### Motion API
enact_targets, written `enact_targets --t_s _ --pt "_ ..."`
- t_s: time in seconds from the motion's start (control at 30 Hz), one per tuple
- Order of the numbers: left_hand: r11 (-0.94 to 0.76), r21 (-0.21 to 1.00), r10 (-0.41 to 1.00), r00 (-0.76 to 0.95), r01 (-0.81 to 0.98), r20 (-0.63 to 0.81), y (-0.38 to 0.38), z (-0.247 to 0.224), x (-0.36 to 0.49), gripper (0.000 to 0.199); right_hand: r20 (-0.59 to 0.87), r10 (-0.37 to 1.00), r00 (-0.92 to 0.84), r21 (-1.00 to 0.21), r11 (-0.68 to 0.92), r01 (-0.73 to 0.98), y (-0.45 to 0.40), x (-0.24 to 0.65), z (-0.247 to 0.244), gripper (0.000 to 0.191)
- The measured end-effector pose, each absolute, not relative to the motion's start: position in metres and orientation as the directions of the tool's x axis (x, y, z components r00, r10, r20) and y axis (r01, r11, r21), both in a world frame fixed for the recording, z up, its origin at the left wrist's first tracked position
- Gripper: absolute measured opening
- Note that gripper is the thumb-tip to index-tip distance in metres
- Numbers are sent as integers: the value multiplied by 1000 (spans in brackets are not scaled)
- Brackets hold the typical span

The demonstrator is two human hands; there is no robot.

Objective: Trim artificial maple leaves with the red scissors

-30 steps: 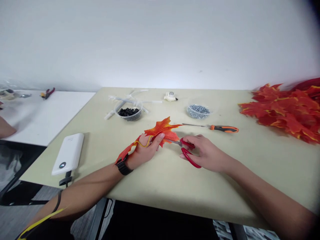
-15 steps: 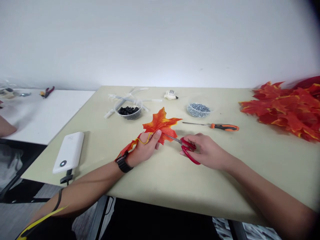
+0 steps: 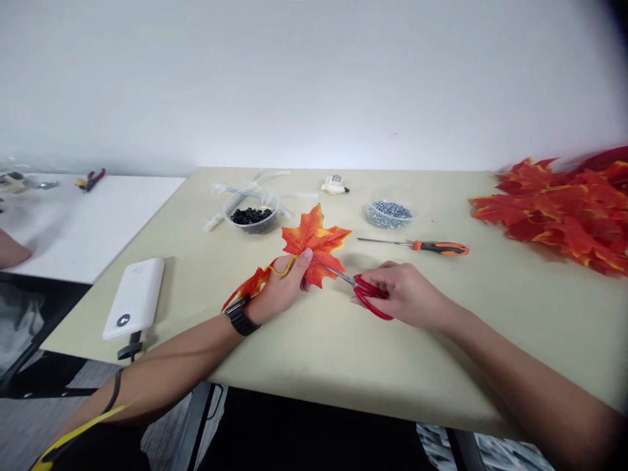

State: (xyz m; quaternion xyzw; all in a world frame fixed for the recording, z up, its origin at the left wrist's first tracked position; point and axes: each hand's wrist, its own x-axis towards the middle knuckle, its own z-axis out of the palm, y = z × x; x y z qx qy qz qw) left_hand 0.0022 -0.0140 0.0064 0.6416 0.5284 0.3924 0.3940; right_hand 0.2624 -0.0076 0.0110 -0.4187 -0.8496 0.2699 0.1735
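Note:
Between the thumb and fingers of my left hand (image 3: 284,278) is an orange-red artificial maple leaf (image 3: 318,239), its yellow stem looping back over the hand. A second leaf (image 3: 252,284) hangs behind that hand, above the black wristwatch (image 3: 241,316). My right hand (image 3: 405,292) grips red-handled scissors (image 3: 369,294) by their loops. The blade tips lie against the lower right part of the held leaf; whether they are cutting into it I cannot tell.
Behind my hands stand a tub of black parts (image 3: 252,219) and a tub of silver screws (image 3: 391,214). An orange-black screwdriver (image 3: 439,248) lies right of centre. A leaf pile (image 3: 564,209) covers the far right; a white power bank (image 3: 136,297) lies left. Another person's arm (image 3: 12,250) shows at the left edge.
The held leaf has turned and tilted more upright, its face now more toward me. The scissors have shifted slightly, with their tips still at the leaf's lower right.

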Motion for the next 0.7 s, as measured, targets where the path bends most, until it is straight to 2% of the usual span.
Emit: enact_targets --t_s 0.37,0.57,0.7 --pt "-136 950 987 119 281 106 -7 -4 3 63 124 809 -575 -551 538 638 -6 263 11 44" --pt "-68 981 994 102 183 50 -5 -6 5 60 142 810 -569 -527 549 649 -6 264 10 42" --pt "-67 981 994 96 183 50 -3 -6 6 61 137 813 -566 -526 544 654 -6 263 10 41"
